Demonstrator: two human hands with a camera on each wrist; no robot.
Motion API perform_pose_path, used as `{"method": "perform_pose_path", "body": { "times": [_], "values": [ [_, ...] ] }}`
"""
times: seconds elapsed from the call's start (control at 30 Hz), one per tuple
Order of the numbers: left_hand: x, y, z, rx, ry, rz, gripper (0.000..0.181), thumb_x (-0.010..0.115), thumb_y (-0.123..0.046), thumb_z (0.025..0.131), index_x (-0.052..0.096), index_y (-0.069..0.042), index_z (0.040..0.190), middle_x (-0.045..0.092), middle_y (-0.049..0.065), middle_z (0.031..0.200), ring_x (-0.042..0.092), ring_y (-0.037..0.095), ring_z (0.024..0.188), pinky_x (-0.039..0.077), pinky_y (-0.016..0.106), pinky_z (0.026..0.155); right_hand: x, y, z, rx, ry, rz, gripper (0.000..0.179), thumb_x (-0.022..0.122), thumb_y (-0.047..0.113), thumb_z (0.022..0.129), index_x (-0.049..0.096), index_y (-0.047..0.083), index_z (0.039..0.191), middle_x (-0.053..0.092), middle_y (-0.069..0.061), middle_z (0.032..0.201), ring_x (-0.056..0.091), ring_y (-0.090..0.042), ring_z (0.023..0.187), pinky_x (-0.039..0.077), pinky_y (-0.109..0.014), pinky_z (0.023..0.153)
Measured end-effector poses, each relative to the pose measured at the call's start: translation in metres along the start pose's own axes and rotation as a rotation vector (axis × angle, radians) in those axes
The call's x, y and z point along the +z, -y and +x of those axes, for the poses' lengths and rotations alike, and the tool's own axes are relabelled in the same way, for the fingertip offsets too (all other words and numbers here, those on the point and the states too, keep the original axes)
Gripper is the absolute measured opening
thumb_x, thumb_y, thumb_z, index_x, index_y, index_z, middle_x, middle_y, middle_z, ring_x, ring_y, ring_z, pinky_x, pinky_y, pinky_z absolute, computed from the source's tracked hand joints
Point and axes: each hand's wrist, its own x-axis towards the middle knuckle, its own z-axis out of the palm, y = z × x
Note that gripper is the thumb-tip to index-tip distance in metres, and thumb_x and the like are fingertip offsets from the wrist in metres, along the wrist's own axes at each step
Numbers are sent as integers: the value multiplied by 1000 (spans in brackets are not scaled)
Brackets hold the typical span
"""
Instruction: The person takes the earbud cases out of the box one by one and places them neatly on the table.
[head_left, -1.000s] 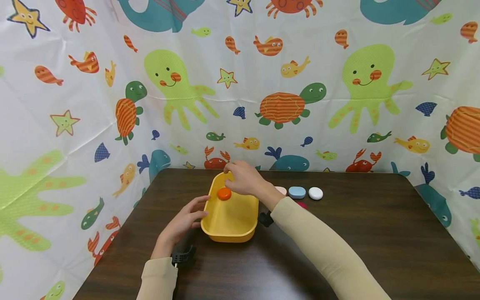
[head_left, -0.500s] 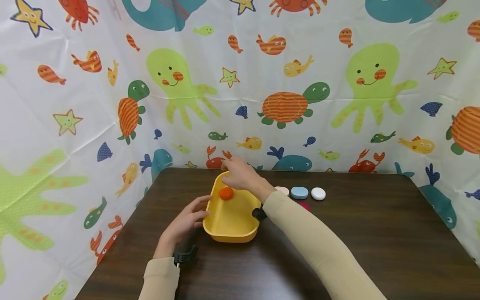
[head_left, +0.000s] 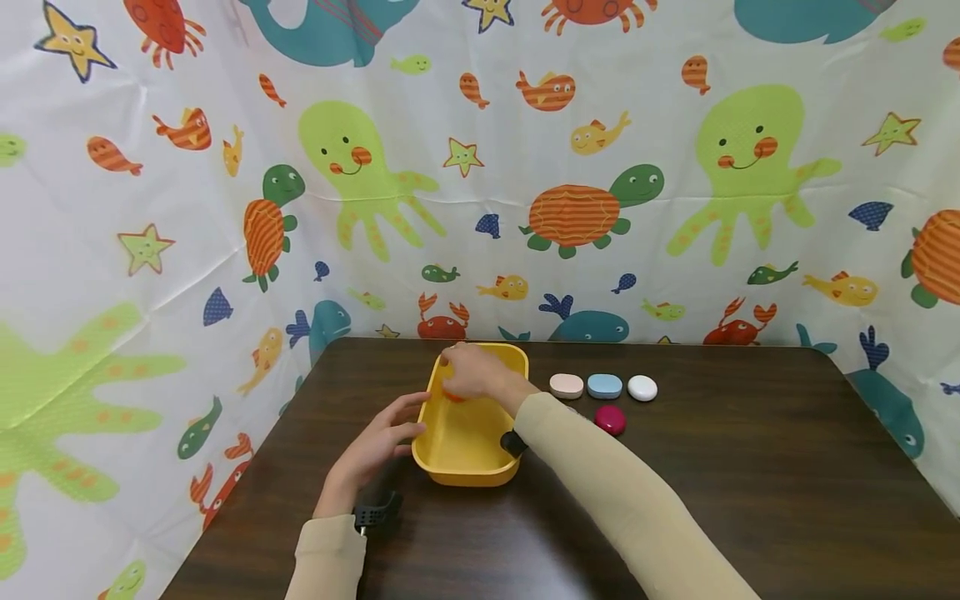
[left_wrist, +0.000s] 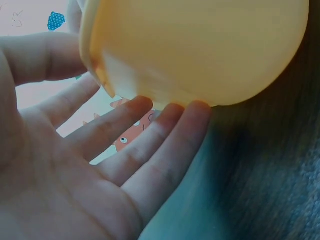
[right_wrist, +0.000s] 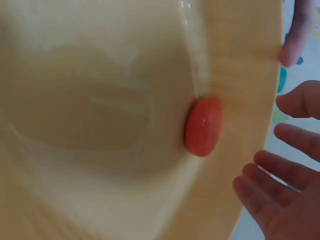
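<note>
A yellow plastic bin (head_left: 468, 480) stands on the dark table. My left hand (head_left: 375, 437) rests its extended fingertips against the bin's left wall; in the left wrist view the fingers (left_wrist: 165, 160) touch its outside. My right hand (head_left: 474, 372) is over the bin's far left part, with an orange-red rounded bar (head_left: 452, 397), perhaps soap, mostly hidden beneath it. In the right wrist view that bar (right_wrist: 203, 127) lies against the bin's inner wall, apart from the spread, lightly bent fingers (right_wrist: 280, 172) of the right hand, which hold nothing.
Right of the bin, a pale pink bar (head_left: 566, 386), a light blue bar (head_left: 604, 386) and a white round one (head_left: 642, 388) lie in a row. A magenta round piece (head_left: 610, 420) is nearer me. A sea-animal curtain (head_left: 573, 283) hangs behind and left of the table (head_left: 750, 450).
My right hand has come down from the bin's far rim over the orange-red bar, covering most of it. The magenta piece shows fully from behind the sleeve. The left hand stays at the bin.
</note>
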Motion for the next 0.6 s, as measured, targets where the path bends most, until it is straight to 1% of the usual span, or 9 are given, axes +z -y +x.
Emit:
{"method": "perform_pose_path", "body": {
  "times": [0.17,0.27,0.4,0.5,0.6],
  "values": [
    [1,2,1,9,0,2,54,58,-18,102,41,-17,153,36,19,158,45,39,137,49,52,104,8,-1,3,1,50,-21,45,66,29,96,62,10,137,63,-5,132,57,-18,113,47,-34,106],
    [2,2,1,7,-7,4,54,58,-17,102,41,-17,153,37,19,158,46,39,137,49,52,104,11,0,3,10,64,-26,46,66,30,98,61,9,138,62,-5,132,57,-18,112,47,-34,106],
    [2,2,1,2,-12,7,54,58,-18,101,41,-17,152,36,18,159,45,39,138,48,53,105,13,1,3,34,72,-2,46,66,30,98,60,9,139,63,-5,130,58,-18,110,48,-34,104],
    [1,1,0,-3,-14,10,54,58,-19,101,42,-17,152,35,18,159,44,39,138,48,53,105,16,2,4,50,85,29,46,67,29,97,60,8,138,64,-5,126,58,-18,105,49,-34,102],
    [1,0,0,-2,-15,8,54,59,-18,101,42,-17,152,36,18,158,45,39,137,48,53,105,18,1,5,55,96,57,43,68,28,96,62,8,134,66,-3,117,59,-17,99,51,-32,98]
  ]
}}
